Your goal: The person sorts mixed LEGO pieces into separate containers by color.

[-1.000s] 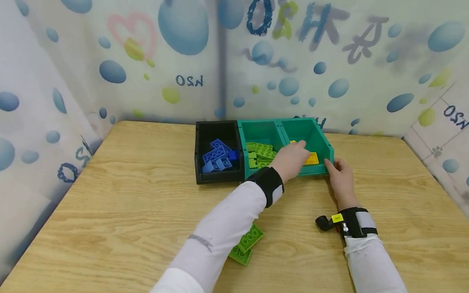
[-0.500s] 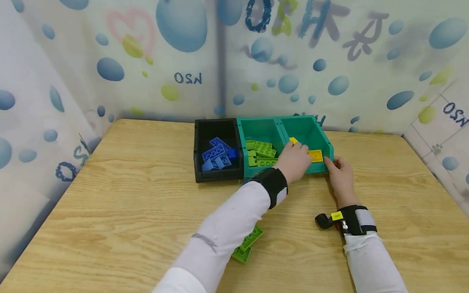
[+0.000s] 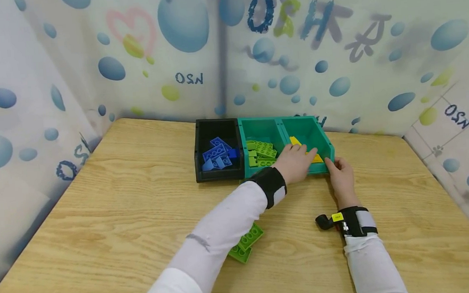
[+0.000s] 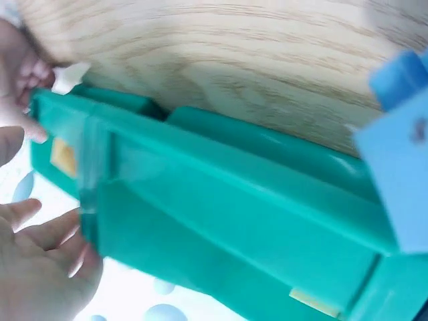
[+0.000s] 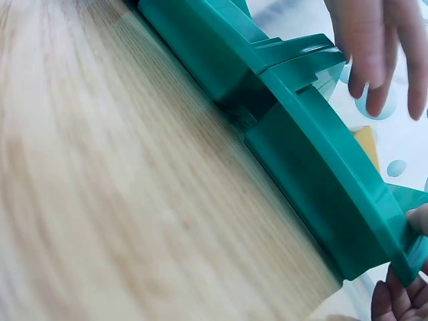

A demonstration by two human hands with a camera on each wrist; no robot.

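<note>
My left hand reaches over the front wall of the teal storage bin, its fingers spread above the right compartment. In the right wrist view these fingers point down fairly straight, and nothing shows between them. Yellow bricks lie in that compartment, partly hidden by the hand. My right hand pinches the bin's front right corner; in the right wrist view, the thumb is inside the rim and the other fingers are outside. Light green bricks lie in the bin's left compartment.
A black bin with several blue bricks adjoins the teal one. Loose green bricks lie on the wooden table, partly behind the left sleeve. A blue brick shows close up in the left wrist view. A patterned curtain stands behind.
My left hand has shifted back slightly toward the bin's front edge, and its fingers have spread. The yellow bricks have shifted in their compartment. My right hand stays on the corner.
</note>
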